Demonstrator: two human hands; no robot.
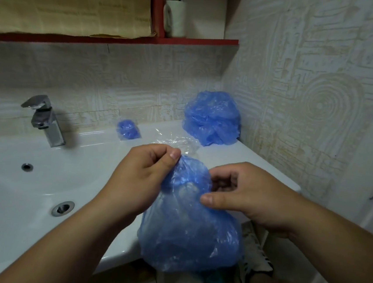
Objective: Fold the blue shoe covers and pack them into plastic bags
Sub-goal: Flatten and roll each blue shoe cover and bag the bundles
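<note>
I see dim, cool indoor light, soft glare streaks on the white sink [40, 179], wide-angle bending at the edges, slight softness overall, lower corners dark.

One head-worn camera (wide-angle) looks forward and down; it sits close above the glossy white ceramic basin [6, 181], facing the pale embossed wall tiles [299, 95].

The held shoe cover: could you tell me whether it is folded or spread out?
Spread out: the blue shoe cover hangs loose and billowed, held near its top by the left hand and right hand.
</note>
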